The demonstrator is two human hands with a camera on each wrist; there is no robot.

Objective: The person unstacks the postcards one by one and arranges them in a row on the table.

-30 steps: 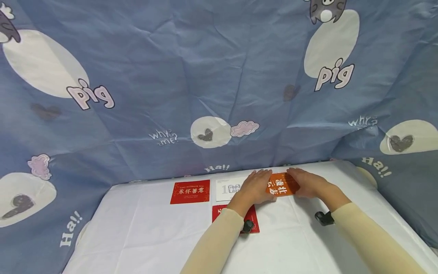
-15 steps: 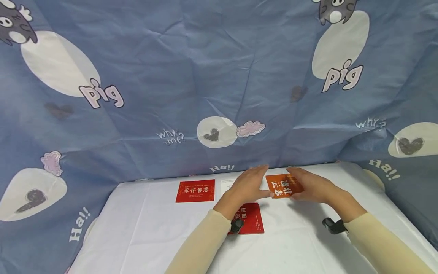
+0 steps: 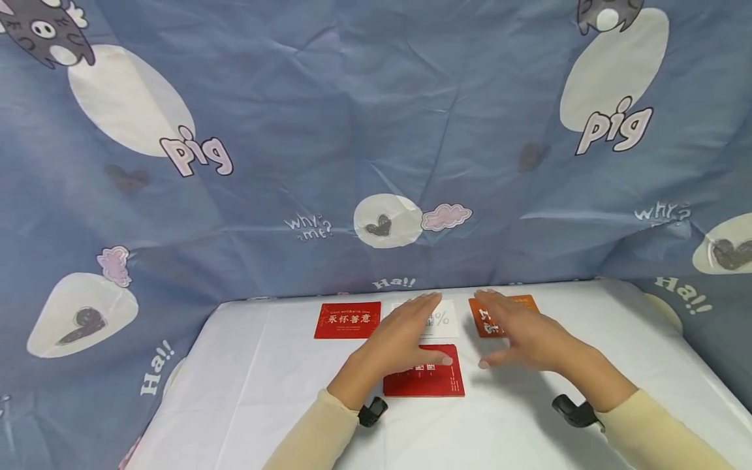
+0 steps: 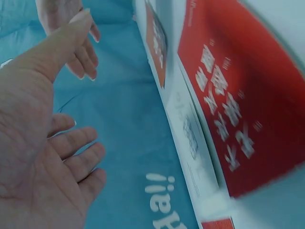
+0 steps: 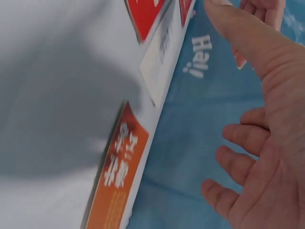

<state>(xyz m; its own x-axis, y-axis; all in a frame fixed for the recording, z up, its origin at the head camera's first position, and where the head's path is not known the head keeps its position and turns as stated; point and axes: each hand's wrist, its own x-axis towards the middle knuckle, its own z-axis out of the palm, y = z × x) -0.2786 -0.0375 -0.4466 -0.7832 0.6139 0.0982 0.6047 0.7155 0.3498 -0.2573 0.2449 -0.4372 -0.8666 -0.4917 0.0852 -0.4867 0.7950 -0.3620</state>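
Observation:
My left hand [image 3: 392, 336] is held above the table, fingers extended and thumb apart, with nothing in it. Below it lies a red card [image 3: 424, 382] with white characters; behind, it partly covers a white card [image 3: 444, 320]. My right hand [image 3: 525, 331] hovers empty too, thumb spread from the fingers, partly covering an orange card [image 3: 525, 302] at the back right. In the right wrist view the orange card [image 5: 116, 176] lies flat, apart from the fingers. Another red card [image 3: 348, 320] lies at the back left, beside the white one.
A white cloth covers the table [image 3: 276, 391]. Behind it hangs a blue patterned curtain [image 3: 329, 156], close to the table's back edge. A black band [image 3: 373, 412] with a small device is on the left wrist, and another [image 3: 572, 411] on the right.
Both hands have let go of the orange card and drawn back toward the body. The orange card stays at the back right. The head view has shifted slightly left.

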